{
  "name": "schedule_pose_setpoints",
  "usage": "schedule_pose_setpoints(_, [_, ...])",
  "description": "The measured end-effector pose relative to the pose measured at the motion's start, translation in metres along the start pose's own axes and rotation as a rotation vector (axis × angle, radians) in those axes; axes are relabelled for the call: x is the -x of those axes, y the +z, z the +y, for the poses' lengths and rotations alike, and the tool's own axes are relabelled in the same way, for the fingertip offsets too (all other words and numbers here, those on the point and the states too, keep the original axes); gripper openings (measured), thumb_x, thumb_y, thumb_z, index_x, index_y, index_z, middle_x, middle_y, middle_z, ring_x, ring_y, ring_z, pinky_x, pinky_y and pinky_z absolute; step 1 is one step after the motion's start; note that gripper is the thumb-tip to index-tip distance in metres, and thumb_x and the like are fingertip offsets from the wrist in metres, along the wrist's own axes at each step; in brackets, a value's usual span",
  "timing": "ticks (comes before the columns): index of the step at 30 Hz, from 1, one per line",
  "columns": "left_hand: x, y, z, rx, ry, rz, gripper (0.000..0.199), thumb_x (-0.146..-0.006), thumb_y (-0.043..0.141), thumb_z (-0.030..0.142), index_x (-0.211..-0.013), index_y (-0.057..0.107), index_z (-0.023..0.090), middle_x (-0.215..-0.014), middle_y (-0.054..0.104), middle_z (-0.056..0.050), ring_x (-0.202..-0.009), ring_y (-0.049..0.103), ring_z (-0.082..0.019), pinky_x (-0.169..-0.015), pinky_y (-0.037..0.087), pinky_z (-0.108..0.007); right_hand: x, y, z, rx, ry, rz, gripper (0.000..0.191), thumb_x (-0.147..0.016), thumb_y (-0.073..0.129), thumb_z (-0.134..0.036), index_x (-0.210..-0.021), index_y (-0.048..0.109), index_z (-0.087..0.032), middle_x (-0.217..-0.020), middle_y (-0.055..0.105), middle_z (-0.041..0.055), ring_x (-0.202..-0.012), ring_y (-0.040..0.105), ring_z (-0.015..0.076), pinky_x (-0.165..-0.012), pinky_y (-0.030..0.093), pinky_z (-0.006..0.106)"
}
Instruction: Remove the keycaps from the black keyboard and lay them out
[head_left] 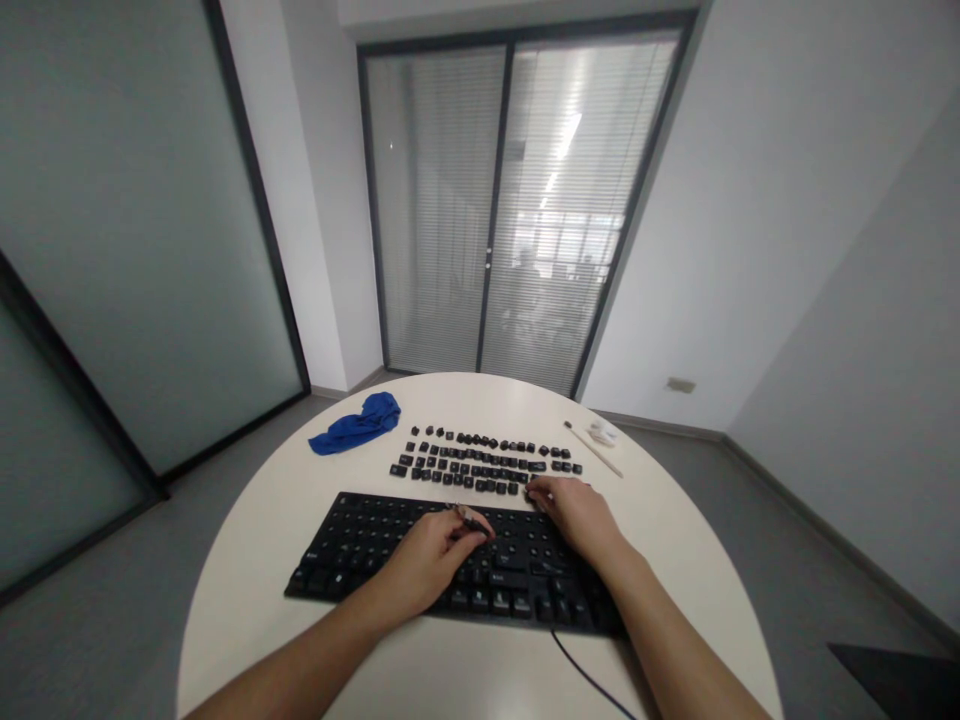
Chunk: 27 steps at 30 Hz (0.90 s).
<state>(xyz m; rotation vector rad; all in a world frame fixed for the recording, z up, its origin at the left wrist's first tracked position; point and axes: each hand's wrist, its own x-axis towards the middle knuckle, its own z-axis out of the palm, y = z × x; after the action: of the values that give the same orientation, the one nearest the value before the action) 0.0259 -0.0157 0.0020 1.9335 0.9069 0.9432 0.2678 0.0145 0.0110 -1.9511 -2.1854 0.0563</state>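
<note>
A black keyboard (352, 540) lies across the near part of the table, many of its upper key positions bare of caps. My left hand (435, 555) rests over its middle, fingers closed around a small dark tool with thin metallic parts (471, 518); its exact kind is hard to make out. Beyond the keyboard's back edge, my right hand (576, 508) pinches a small black keycap (529, 492) at the right end of the nearest row of loose caps. Several rows of loose keycaps (466, 470) stand on the table behind the keyboard.
On the round cream table (247, 560), a crumpled blue cloth (360, 425) lies at the back left. A thin stick-like brush (592, 448) and a small whitish clear packet (602, 432) are at the back right. The keyboard's cable (589, 680) runs toward the near edge.
</note>
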Motion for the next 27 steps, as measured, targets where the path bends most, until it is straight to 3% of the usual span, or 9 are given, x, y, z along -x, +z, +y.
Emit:
schedule_pose_setpoints(10, [0.000, 0.000, 0.003, 0.001, -0.007, 0.013, 0.018, -0.092, 0.055, 0.023, -0.094, 0.073, 0.022, -0.095, 0.075, -0.005, -0.091, 0.068, -0.022, -0.086, 0.050, -0.034, -0.009, 0.009, -0.004, 0.012, 0.028, 0.032, 0.022, -0.094, 0.052, -0.029, -0.107, 0.070, -0.025, -0.100, 0.074, 0.0103, -0.095, 0.069, 0.0275, -0.075, 0.047, 0.032])
schedule_pose_setpoints(27, [-0.001, 0.002, -0.003, 0.074, -0.037, 0.014, 0.020, -0.092, 0.052, 0.023, -0.092, 0.072, 0.019, -0.092, 0.074, -0.008, -0.089, 0.068, -0.022, -0.084, 0.050, -0.035, -0.002, 0.012, 0.001, -0.095, 0.054, 0.057, 0.022, -0.090, 0.057, -0.027, -0.107, 0.070, -0.024, -0.101, 0.076, 0.0067, -0.097, 0.069, 0.0255, -0.077, 0.048, 0.032])
